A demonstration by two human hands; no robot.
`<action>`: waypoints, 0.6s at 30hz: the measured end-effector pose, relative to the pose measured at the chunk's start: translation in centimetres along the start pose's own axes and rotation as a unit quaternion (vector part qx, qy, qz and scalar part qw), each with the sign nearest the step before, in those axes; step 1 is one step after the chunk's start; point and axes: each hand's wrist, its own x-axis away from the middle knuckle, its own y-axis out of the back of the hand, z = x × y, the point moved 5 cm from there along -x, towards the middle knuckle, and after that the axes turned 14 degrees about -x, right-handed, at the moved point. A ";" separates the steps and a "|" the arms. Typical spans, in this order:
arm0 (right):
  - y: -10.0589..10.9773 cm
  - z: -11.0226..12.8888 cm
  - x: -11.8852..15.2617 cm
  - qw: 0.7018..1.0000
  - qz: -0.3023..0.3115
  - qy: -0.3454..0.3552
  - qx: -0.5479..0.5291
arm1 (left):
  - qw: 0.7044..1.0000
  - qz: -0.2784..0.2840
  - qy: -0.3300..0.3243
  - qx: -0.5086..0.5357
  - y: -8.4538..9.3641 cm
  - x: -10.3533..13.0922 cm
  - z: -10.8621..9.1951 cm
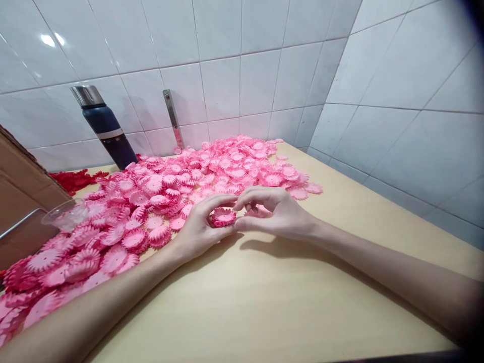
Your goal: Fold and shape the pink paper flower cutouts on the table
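Note:
A small stack of pink flower-shaped cutouts [224,217] with fringed edges sits in my left hand [202,224], between the curved fingers above and the thumb below. The outermost cutout is pale pink, with deeper pink edges behind it. From the right, my right hand [274,214] meets the stack, its thumb and forefinger closed at the stack's edge. Its other fingers curl inward, and pink shows behind them; I cannot make out whether that is held or lies on the table. Both hands are low over the table, just in front of a large pile of similar pink cutouts [153,184].
The pile spreads over the left and back of the wooden table [242,302]. A dark blue bottle [109,128], red pieces [73,180], a clear plastic cup [68,216] and a cardboard box [26,186] are at the left. A metal strip [173,117] leans on the tiled wall [257,75].

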 end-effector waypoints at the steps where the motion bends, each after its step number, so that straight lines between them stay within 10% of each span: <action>1: -0.3 0.2 0.0 0.999 0.016 0.022 0.021 | 1.000 0.011 -0.006 0.019 -0.2 0.0 0.0; 8: -1.0 0.4 0.2 0.992 0.050 0.094 0.069 | 0.996 -0.003 0.034 0.081 -0.5 0.2 0.7; 18: -0.1 0.4 0.0 0.998 -0.030 0.001 0.046 | 0.971 -0.140 0.075 0.178 0.6 0.5 0.8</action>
